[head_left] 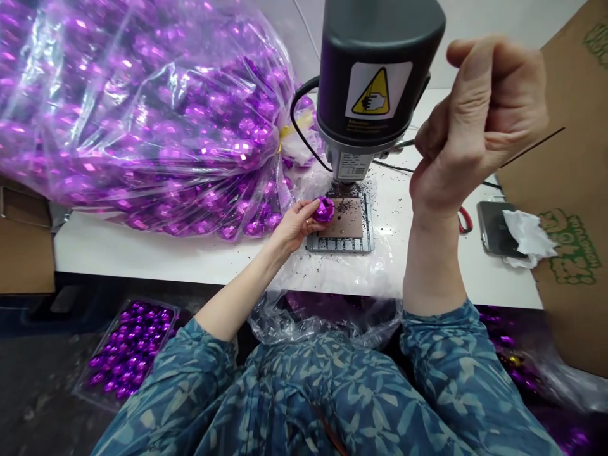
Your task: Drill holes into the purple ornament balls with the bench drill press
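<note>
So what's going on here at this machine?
A person is working at a bench drill. The left hand holds a shiny purple ball by the left edge of the brown board, off to one side of the chuck. The right hand is raised, apparently closed around the lever. Dark shavings lie about the board, and a big clear bag of similar balls sits on the table's left side.

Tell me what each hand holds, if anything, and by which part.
The left hand holds a purple ball by its left side. The right hand curls near a metal rod; whether it grips cannot be told.
</note>
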The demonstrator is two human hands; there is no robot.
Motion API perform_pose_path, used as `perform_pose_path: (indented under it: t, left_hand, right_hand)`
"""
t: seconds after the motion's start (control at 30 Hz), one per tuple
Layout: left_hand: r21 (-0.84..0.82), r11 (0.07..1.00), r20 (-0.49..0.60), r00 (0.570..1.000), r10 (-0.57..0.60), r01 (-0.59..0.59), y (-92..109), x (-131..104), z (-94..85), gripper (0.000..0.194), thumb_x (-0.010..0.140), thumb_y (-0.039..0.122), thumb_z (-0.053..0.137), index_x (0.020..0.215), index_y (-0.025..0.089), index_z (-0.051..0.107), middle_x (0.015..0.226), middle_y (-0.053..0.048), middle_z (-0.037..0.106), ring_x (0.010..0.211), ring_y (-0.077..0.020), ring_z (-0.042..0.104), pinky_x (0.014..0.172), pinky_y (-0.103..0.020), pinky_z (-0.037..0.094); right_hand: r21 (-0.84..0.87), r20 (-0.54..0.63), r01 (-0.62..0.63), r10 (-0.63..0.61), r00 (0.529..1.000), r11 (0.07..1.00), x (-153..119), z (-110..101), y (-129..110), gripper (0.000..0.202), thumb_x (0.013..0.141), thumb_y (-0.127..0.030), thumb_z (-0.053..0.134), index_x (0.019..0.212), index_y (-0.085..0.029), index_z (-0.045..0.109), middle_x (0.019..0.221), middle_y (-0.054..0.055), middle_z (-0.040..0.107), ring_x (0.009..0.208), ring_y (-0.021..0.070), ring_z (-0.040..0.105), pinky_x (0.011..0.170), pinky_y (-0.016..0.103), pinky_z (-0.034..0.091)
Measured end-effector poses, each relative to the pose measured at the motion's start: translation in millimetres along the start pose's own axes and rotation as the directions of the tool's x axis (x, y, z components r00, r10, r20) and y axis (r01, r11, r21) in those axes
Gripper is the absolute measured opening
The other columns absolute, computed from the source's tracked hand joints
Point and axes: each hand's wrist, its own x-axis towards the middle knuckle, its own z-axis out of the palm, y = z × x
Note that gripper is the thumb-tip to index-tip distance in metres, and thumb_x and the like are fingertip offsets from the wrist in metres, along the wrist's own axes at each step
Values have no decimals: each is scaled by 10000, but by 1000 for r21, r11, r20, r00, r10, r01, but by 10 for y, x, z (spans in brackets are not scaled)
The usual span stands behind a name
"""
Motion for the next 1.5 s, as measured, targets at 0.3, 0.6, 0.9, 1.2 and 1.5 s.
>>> perform_pose_path:
  t: [0.3,0.6,0.9,1.2,1.5]
  left_hand:
    - [249,907,70,941,331,-338,-344,179,54,573,784,492,971,1123,217,601,1112,-88,825,1087,-237,798,975,-385,638]
    - [463,725,183,856,484,-510,-526,408,31,576,798,359,968,1272,216,673,1315,-134,774,1301,-324,720,1130,-499,588]
    - [414,634,373,757,536,-653,-689,397,35,621,901,414,882,1404,240,562,1485,-151,684,1402,-306,681,1224,-529,546]
    - [415,669,332,787,520,-617,-623,355,76,602,845,353,908,1340,226,590,1397,-136,720,1332,-300,715,1198,-504,548]
    - [433,712,287,833,473,-553,-545,277,121,600,815,345,931,1305,220,610,1390,-132,737,1329,-292,715,1205,-487,538]
  right_hand:
    - [-16,12,19,-18,1000,1000,-34,-1,-25,241,918,-404,709,908,-172,776,798,-65,686,465,-84,435,496,91,375]
    - [-109,-21,7,-10,1000,994,-48,-10,-42,377,864,-547,719,905,-175,773,848,-22,739,718,11,691,655,132,561]
    - [-180,29,31,-27,999,983,-106,-59,-46,322,944,-546,657,955,-241,760,827,-68,687,478,-25,425,521,198,379]
    - [-153,-54,66,-75,996,986,-367,-125,-24,300,997,-512,656,991,-227,747,856,-60,629,470,-57,356,477,199,239]
    - [-202,-77,121,-139,987,972,-489,-240,125,262,1016,-540,604,991,-318,740,729,-80,608,412,-16,304,439,200,218]
